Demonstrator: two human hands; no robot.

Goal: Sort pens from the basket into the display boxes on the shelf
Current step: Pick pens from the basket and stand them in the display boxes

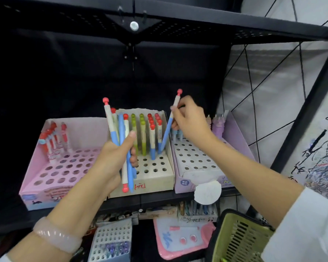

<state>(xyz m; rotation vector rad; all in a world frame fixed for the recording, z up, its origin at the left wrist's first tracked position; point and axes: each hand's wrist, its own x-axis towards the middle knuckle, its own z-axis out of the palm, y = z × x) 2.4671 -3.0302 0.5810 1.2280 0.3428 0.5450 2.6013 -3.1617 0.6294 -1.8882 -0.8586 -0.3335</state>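
Note:
My left hand (114, 157) grips a bundle of pens (121, 133), white and blue with red knobs, held in front of the beige display box (159, 176). My right hand (189, 120) pinches a single blue-and-white pen (169, 125) with a red knob; the pen is tilted, and its tip sits at a hole on the beige box's right side. Red-topped and green pens stand upright in the box's back rows. A green basket (239, 241) hangs low at the right.
A pink display box (36, 176) with a few red-topped pens stands on the left of the shelf, and a lilac box (237, 133) with purple pens on the right. A black upper shelf (178, 25) hangs overhead. Below sit more boxes and a pink pouch (180, 239).

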